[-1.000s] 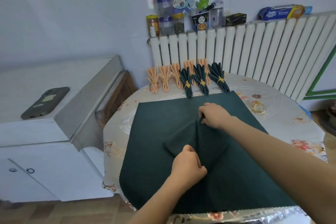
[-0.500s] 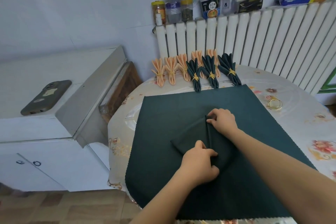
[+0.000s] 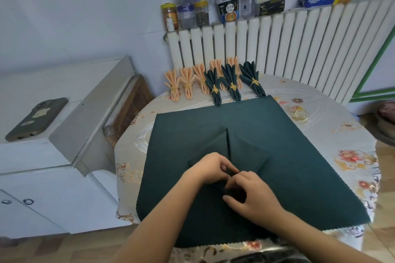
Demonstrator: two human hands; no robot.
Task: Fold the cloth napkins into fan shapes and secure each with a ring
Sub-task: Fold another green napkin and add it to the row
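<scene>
A dark green napkin (image 3: 243, 151), folded into a kite-like shape with a centre seam, lies on a larger flat dark green cloth (image 3: 288, 156). My left hand (image 3: 210, 170) and my right hand (image 3: 251, 195) meet at the napkin's near tip, both pinching the fabric. Along the table's far edge stand several finished fans: peach ones (image 3: 187, 83) and dark green ones (image 3: 232, 83), each with a gold ring. Loose gold rings (image 3: 300, 114) lie at the right of the cloth.
The round table (image 3: 346, 134) has a flowered plastic cover. A white radiator (image 3: 277, 45) behind it carries jars, a cup and boxes. A white cabinet at left holds a phone (image 3: 36, 118).
My right hand came from the napkin's far point down to the near tip beside my left hand. The view has tilted down and closer to the table.
</scene>
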